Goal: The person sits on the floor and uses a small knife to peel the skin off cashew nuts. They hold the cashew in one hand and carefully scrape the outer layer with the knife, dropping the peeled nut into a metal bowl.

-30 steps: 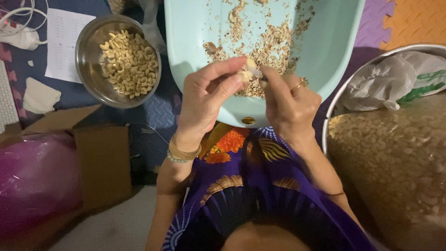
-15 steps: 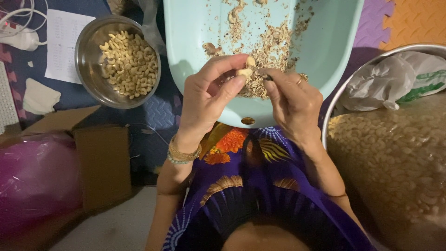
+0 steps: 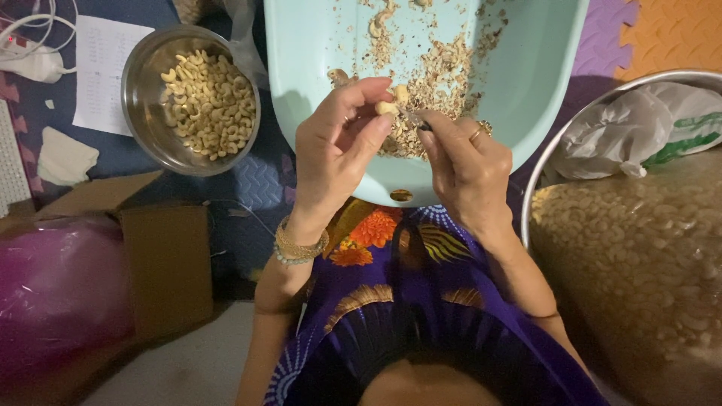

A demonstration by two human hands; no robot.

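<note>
My left hand (image 3: 338, 150) pinches a pale cashew nut (image 3: 391, 101) between thumb and fingertips over the near rim of a mint-green plastic basin (image 3: 519, 83). My right hand (image 3: 466, 162) grips a small thin metal tool (image 3: 415, 120) whose tip touches the nut. Brown skin scraps and a few nuts lie scattered inside the basin. A ring sits on one right finger, bangles on my left wrist.
A steel bowl (image 3: 147, 113) of peeled cashews stands at the left. At the right, a large metal tub (image 3: 541, 173) holds a clear bag of cashews (image 3: 639, 256) and a crumpled white bag (image 3: 624, 128). A cardboard box (image 3: 162, 256) and a pink bag (image 3: 53, 293) sit lower left.
Both hands stay together over the basin rim; the fingers have shifted slightly as the tool works at the nut. Nothing else has moved.
</note>
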